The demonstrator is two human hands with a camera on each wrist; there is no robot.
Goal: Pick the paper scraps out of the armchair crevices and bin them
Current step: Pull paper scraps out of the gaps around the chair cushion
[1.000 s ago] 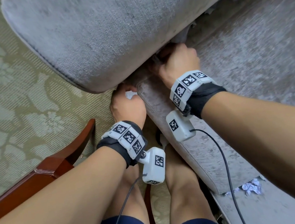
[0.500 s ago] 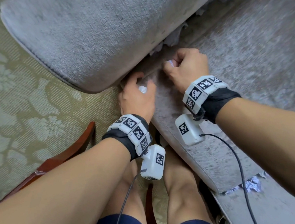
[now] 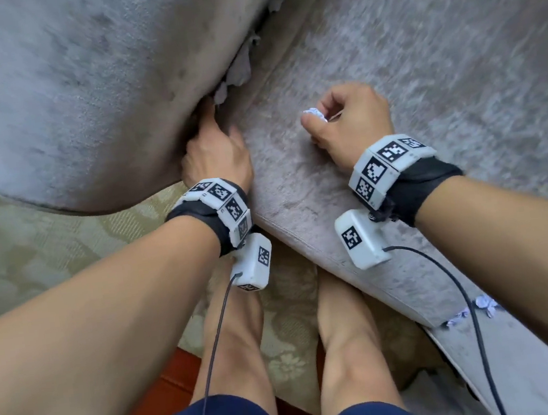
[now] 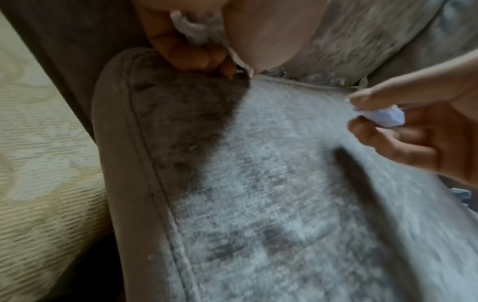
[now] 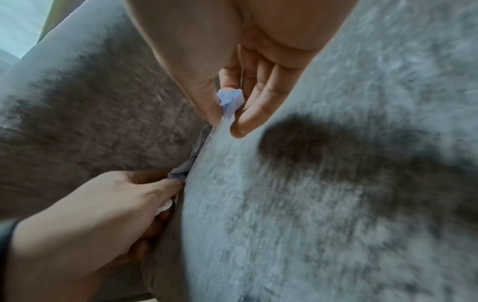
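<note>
My right hand [image 3: 324, 121] hovers over the grey seat cushion [image 3: 437, 59] and pinches a small crumpled white paper scrap [image 3: 314, 114] between thumb and fingers; the scrap [image 5: 230, 99] shows the same way in the right wrist view. My left hand [image 3: 213, 135] is pushed into the crevice between the armrest [image 3: 79, 93] and the cushion. Its curled fingers hold another white scrap [image 4: 191, 30]. More grey-white scraps [image 3: 236, 70] stick out of the crevice just beyond the left fingertips.
Further scraps [image 3: 485, 305] lie at the cushion's front right corner. A patterned green carpet [image 3: 31, 264] lies below the armrest, with a red-brown wooden piece [image 3: 171, 392] beside my bare legs. Wrist cables hang down. No bin is in view.
My right hand came out of the crevice with a scrap and moved right over the cushion. My left hand moved up from the cushion's front corner into the crevice.
</note>
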